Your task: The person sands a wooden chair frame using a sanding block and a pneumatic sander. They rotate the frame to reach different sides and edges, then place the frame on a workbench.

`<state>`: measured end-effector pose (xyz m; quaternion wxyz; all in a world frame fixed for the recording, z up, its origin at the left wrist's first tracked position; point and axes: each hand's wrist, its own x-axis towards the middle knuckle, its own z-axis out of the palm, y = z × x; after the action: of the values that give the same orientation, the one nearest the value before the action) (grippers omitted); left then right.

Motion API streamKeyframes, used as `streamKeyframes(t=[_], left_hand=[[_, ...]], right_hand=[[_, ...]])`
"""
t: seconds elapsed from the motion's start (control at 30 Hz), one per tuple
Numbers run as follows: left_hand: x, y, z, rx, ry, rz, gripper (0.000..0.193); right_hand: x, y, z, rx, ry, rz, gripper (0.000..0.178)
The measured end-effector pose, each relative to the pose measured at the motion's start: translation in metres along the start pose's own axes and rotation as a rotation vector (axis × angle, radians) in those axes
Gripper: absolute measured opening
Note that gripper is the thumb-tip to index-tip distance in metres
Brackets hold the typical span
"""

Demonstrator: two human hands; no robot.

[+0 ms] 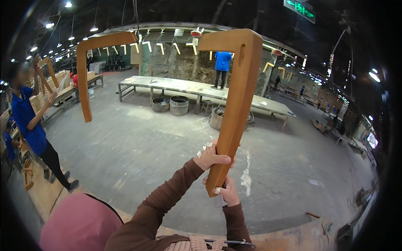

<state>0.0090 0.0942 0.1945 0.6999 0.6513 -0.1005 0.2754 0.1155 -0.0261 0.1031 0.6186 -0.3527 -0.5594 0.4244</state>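
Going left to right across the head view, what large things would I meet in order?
Nearest blue-shirted co-worker, hanging L-shaped wooden piece, left drum, right drum, held L-shaped wooden piece, green lit sign.

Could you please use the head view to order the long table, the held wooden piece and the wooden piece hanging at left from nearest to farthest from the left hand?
1. Held wooden piece: in the left hand's grasp.
2. Hanging wooden piece: in the air, ahead and left.
3. Long table: farther ahead, across the floor.
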Motion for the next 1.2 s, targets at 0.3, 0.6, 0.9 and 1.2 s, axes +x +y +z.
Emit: streamKeyframes(t=[0.3,0.6,0.9,1.2], left_hand=[[-0.002,-0.001,0.046,0.368,0.215,0.086,0.067],[0.016,-0.029,0.051,0.433,0.32,0.169,0.066],[0.022,-0.043,0.054,0.387,0.273,0.159,0.07],[0.022,-0.04,0.057,0.507,0.433,0.274,0.063]], right_hand=[[-0.025,0.024,0.0,0.429,0.006,0.004,0.077],[-0.033,0.044,-0.008,0.611,0.118,-0.064,0.062],[-0.042,0.064,-0.028,0.671,0.228,-0.116,0.049],[-0.036,0.04,-0.062,-0.124,0.233,-0.021,0.076]])
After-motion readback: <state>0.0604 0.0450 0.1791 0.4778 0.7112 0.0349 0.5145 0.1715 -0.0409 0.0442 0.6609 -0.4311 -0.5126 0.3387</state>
